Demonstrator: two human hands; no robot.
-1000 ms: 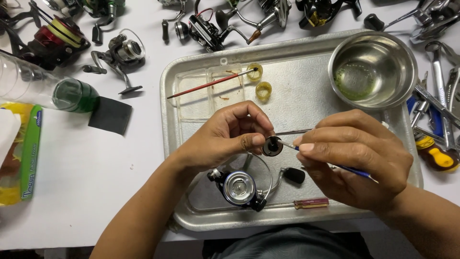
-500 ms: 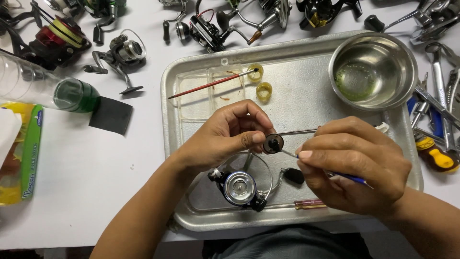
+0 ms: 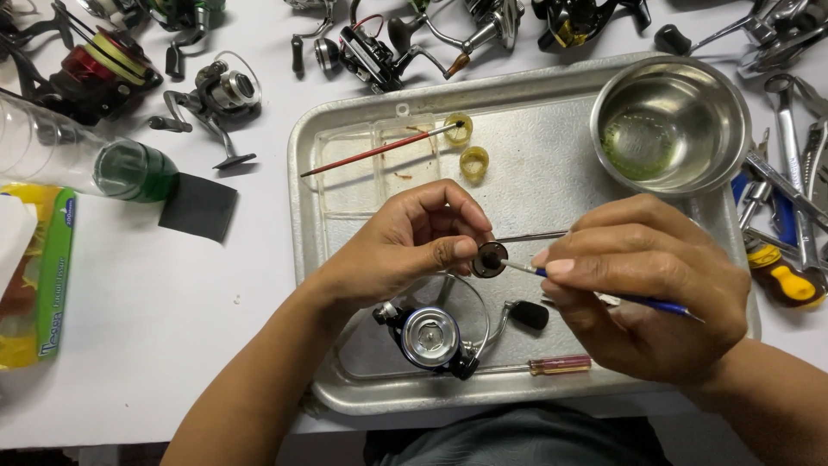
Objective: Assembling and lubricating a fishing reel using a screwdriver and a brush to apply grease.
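White bench (image 3: 172,345) crowded with fishing reels surrounds a metal tray (image 3: 535,138). Over the tray your left hand (image 3: 405,246) pinches a small dark round part (image 3: 489,259) between thumb and fingertips, its flat face turned toward your right. Your right hand (image 3: 647,293), grip closed pen-style, holds a thin blue-handled brush (image 3: 604,292); its long axis runs left to right, tip touching the part. Press too hard and the part could slip from your pinch and drop onto the reel (image 3: 431,336) just below.
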